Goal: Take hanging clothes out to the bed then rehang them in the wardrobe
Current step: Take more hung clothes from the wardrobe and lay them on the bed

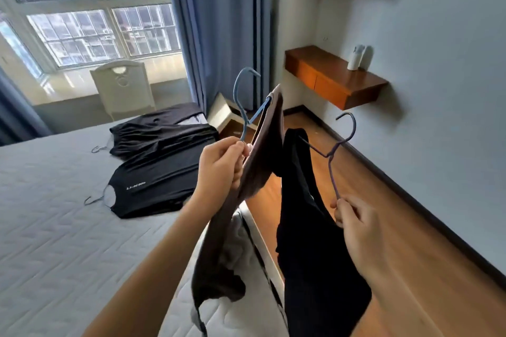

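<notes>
- My left hand [221, 167] pinches a blue hanger [257, 113] with a possibly brown garment [262, 161].
- My right hand [353, 221] pinches a purple hanger [333, 175] with a black garment [309, 254].
- Black clothes [153, 186] lie on the bed [54, 213].

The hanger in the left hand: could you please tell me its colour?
The hanger is light blue; the head view shows it best.

Left hand [219, 167]: blue hanger [236, 90]; right hand [356, 219]: purple hanger [330, 154]?
</notes>
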